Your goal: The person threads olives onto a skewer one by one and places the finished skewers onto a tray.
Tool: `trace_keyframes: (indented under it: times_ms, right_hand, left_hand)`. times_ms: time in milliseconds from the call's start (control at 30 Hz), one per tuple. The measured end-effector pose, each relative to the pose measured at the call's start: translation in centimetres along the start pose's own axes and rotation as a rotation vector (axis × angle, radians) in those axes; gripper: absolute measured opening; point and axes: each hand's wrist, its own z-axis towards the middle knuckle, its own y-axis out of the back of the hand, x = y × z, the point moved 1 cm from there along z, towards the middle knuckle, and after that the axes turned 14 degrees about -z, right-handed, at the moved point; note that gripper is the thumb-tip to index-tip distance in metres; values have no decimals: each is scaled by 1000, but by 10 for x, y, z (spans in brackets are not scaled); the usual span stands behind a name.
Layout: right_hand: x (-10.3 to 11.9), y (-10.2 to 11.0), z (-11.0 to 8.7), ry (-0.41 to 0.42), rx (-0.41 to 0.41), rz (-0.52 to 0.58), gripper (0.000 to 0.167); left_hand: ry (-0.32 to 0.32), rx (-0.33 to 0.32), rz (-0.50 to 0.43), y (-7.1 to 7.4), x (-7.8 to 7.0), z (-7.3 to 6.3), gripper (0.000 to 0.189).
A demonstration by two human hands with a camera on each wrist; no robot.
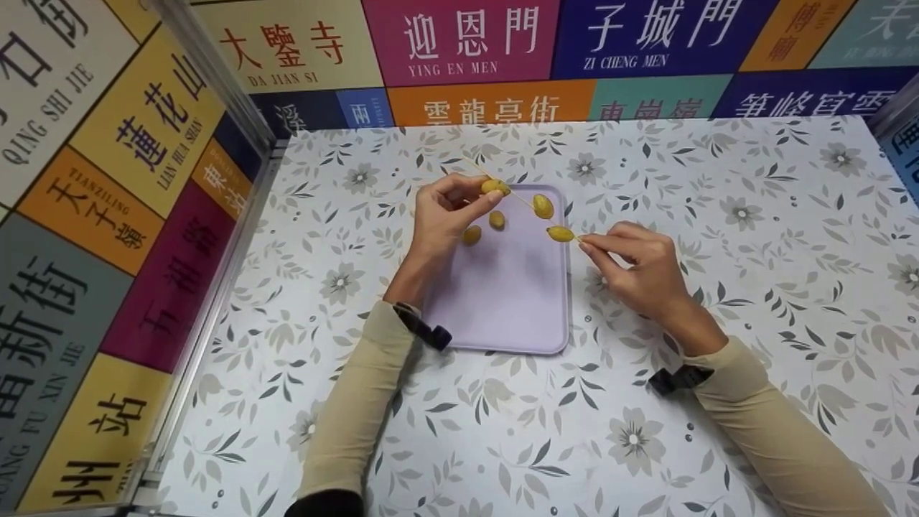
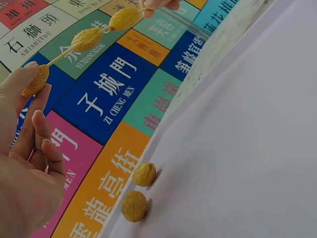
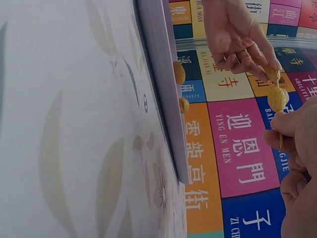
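Note:
A thin wooden skewer (image 1: 522, 197) spans between both hands over a lilac tray (image 1: 502, 301), threaded with wrinkled yellow-brown oval fruits. My left hand (image 1: 445, 212) pinches the fruit (image 1: 495, 187) at the far-left end between thumb and fingers, and a bit of stick shows beyond it. A second fruit (image 1: 543, 207) sits midway along the skewer. The third fruit (image 1: 561, 234) is close to my right hand (image 1: 639, 266), whose thumb and forefinger pinch the bare stick end. In the left wrist view the three fruits line up along the stick, the middle fruit (image 2: 87, 39) apart from the others.
Two loose fruits, one fruit (image 1: 471, 235) and another fruit (image 1: 497, 220), lie in the tray's far-left part. The tray stands on a floral-patterned tabletop (image 1: 632, 438). Colourful panels with lettering (image 1: 459, 43) border the table at the back and left.

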Motion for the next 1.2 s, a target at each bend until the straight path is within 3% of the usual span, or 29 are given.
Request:
trace_keyframes:
  times_ms: [633,1000,1200]
  right_hand:
    - [0,2,1,21,17,2,16]
    - [-1,1,1,8,-1,-1,16]
    - [2,-1,1,-16,30,-28,14]
  left_hand:
    - [28,99,4,-9,5,-4,23]
    - [4,109,3,-13,10,-6,21]
    - [-36,117,66,-14,6,-5,21]
